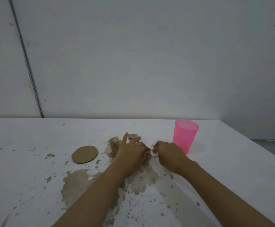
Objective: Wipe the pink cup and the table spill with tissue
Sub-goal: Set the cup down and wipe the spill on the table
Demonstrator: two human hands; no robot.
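Head view: both hands, left hand [132, 151] and right hand [166, 151], pinch white tissue [154, 153] mid-worktop [231, 161] beside the upright translucent pink plastic cup [185, 136] near the far edge; bunching it first should blot the brown spill [78, 182] better.

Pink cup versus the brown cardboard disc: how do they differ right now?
The pink cup stands upright; the brown cardboard disc lies flat. The cup is translucent pink plastic; the disc is opaque brown. The cup sits just beyond the right hand; the disc lies apart, to the left of the left hand. Both rest on the stained white table, untouched by either hand.
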